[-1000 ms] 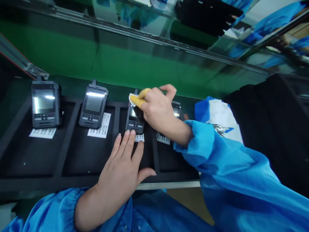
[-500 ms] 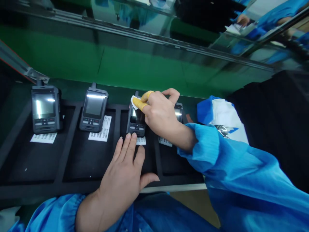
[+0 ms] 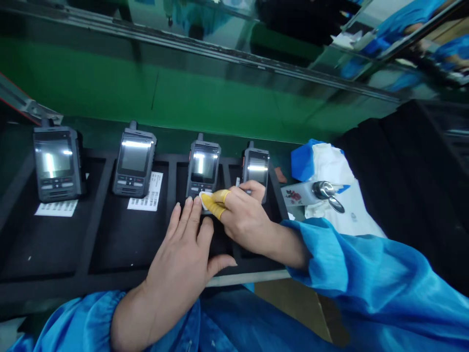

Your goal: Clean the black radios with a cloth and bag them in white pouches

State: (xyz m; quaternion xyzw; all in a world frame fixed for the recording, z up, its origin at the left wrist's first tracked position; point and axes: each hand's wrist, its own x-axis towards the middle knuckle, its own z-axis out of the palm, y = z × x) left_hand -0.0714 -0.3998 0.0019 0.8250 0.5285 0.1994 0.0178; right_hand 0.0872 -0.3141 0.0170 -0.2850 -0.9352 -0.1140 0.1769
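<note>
Several grey handheld devices with screens lie in a row on a black compartment tray (image 3: 84, 244). My right hand (image 3: 244, 215), yellow covers on two fingers, pinches a small white cloth (image 3: 205, 196) against the lower end of the third device (image 3: 203, 164). Flat and with fingers extended, my left hand (image 3: 183, 254) touches that device's bottom edge with its fingertips. To the left are the first device (image 3: 56, 159) and the second device (image 3: 135, 156), each over a white barcode label. The fourth device (image 3: 257, 168) is partly behind my right hand.
At the right, a blue and white package (image 3: 322, 161) stands beside a white bottle with a metal top (image 3: 300, 193). Black stacked trays (image 3: 414, 195) fill the far right. A green panel (image 3: 183, 98) runs behind the tray.
My right hand has moved with the cloth from the top of the third device down to its lower end, uncovering the screen. My left hand keeps its place at the bottom edge.
</note>
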